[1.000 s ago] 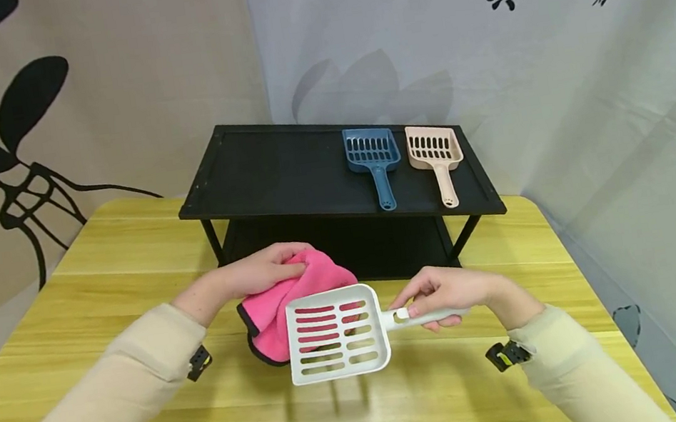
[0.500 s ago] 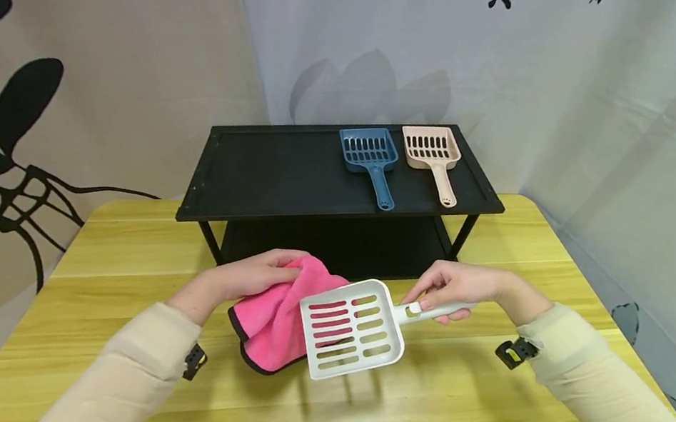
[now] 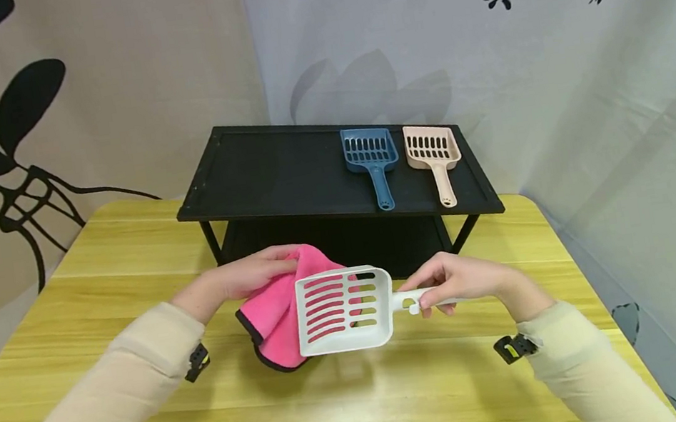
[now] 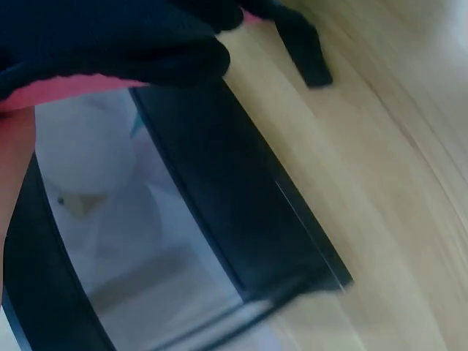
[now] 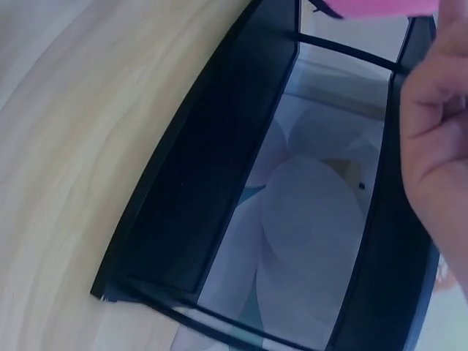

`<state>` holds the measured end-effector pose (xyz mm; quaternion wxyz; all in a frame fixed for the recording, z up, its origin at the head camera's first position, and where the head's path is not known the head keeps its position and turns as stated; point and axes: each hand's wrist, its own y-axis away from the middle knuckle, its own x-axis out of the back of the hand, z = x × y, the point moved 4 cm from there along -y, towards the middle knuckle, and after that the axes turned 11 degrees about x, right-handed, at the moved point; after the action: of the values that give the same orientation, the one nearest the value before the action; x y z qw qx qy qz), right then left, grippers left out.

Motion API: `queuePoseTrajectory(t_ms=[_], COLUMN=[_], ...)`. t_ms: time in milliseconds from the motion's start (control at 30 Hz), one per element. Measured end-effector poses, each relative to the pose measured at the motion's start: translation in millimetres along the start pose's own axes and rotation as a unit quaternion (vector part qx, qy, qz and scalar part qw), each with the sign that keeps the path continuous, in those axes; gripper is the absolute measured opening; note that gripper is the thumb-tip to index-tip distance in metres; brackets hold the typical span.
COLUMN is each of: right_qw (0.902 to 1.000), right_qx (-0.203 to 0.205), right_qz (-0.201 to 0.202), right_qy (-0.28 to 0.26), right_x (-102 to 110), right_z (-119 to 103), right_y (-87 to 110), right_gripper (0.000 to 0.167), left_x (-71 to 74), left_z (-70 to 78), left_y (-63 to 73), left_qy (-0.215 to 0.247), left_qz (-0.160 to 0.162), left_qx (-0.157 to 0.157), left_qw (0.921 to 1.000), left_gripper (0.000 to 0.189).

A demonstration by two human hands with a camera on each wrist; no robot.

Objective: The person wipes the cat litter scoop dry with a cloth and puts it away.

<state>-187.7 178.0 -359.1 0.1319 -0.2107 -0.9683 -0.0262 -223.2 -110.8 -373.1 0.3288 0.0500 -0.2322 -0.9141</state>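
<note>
In the head view, my left hand [image 3: 256, 273] grips a pink cloth [image 3: 275, 321] with black edging. The cloth hangs behind the left part of a white litter scoop [image 3: 346, 344] and shows through its slots; whether they touch, I cannot tell. My right hand [image 3: 467, 276] holds the scoop by its handle, thumb on top, with the scoop's head pointing left above the table. The right wrist view catches part of that hand [image 5: 442, 124] and a strip of pink cloth [image 5: 380, 6], but not the scoop. Dark and pink cloth [image 4: 80, 89] crosses the top of the left wrist view.
Behind the hands stands a black two-tier rack [image 3: 280, 168] on the wooden table [image 3: 211, 416]. A blue litter scoop [image 3: 381, 187] and a pale pink litter scoop [image 3: 444, 185] lie on its top tier, at the right. Curtains [image 3: 161, 63] hang behind.
The white scoop first shifted right, then rose and tilted, now slightly left again. The cloth moved left, then back up and right behind the scoop. Both hands keep their hold.
</note>
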Motion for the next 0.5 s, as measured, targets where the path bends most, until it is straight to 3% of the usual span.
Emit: queuePoseTrajectory(t_ms=[267,500], right_qw=[0.9993,0.9974], right_qx=[-0.005,-0.005], right_qz=[0.016,0.055], right_qy=[0.035,0.046], right_x=[-3,-2], right_z=[9,12], right_y=[-12.5,-9.0], right_gripper=[0.032,0.030], left_x=[-24.6,-27.2], left_z=[8.9,8.9], left_y=[-11.8,-12.0], left_qy=[0.036,0.029], left_qz=[-0.015,-0.007], left_qx=[0.007,0.003], left_qw=[0.9992,0.9996], left_gripper=[0.049,0.048])
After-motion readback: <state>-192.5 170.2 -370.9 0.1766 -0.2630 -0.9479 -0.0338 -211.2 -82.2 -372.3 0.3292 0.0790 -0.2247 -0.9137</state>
